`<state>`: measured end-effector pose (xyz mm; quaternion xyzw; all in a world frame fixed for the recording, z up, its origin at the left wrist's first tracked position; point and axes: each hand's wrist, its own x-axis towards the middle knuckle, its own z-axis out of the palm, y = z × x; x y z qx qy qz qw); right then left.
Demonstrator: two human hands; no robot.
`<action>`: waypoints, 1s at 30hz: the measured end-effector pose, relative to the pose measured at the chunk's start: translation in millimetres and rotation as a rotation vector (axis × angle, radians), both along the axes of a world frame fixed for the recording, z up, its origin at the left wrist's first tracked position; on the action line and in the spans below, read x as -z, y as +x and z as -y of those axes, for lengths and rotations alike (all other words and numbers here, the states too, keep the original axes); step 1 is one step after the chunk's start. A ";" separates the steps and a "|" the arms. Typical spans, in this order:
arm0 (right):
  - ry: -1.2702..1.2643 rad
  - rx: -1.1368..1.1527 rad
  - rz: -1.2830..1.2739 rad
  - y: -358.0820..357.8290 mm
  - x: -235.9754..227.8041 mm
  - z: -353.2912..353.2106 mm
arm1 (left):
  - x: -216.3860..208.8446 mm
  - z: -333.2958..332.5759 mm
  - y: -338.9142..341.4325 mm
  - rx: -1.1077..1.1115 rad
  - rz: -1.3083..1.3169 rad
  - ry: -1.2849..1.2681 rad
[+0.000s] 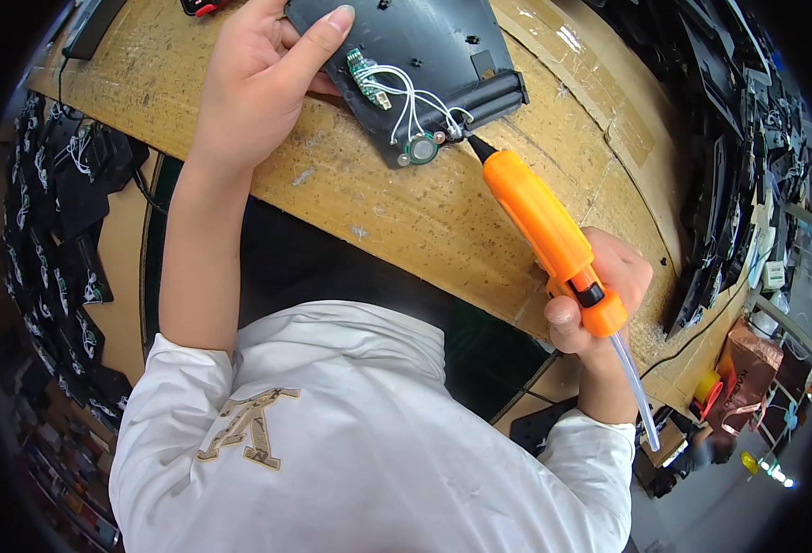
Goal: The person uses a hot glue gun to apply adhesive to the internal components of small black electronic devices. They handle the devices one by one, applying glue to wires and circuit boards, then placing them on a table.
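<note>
My left hand grips the upper left edge of a black plastic panel, thumb on its face. The panel is tilted over the worktable. On it sit a small green circuit board, white wires and a round part with a green rim near the lower corner. My right hand is wrapped round the handle of an orange hot glue gun. Its black nozzle points at the wire ends beside the round part; whether it touches cannot be told. A clear glue stick sticks out of the gun's back.
The worn wooden table has cardboard along its far right side. Stacked black panels stand at the right, and several wired panels lie at the left. A brown bag is at the lower right. A black cord hangs at the left.
</note>
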<state>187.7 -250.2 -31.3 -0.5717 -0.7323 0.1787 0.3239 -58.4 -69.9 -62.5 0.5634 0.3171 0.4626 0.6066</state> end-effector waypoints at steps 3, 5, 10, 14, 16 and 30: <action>-0.022 0.011 0.013 -0.6 -2.4 0.4 | -2.5 1.2 0.3 0.005 -0.030 -0.005; -0.007 0.007 0.007 -0.1 -0.4 0.0 | -5.1 3.5 -0.1 0.008 -0.040 -0.028; -0.005 0.003 -0.018 0.8 3.1 -0.2 | -5.0 4.1 1.9 0.004 -0.025 -0.005; -0.010 -0.013 -0.013 3.7 4.6 0.0 | -5.6 4.4 1.7 0.004 -0.027 -0.001; -0.015 -0.013 -0.014 3.8 5.0 -0.1 | -5.0 4.8 2.1 0.004 -0.019 0.001; -0.044 -0.001 0.022 -1.1 -5.0 0.0 | -0.8 2.7 0.4 0.018 0.006 -0.015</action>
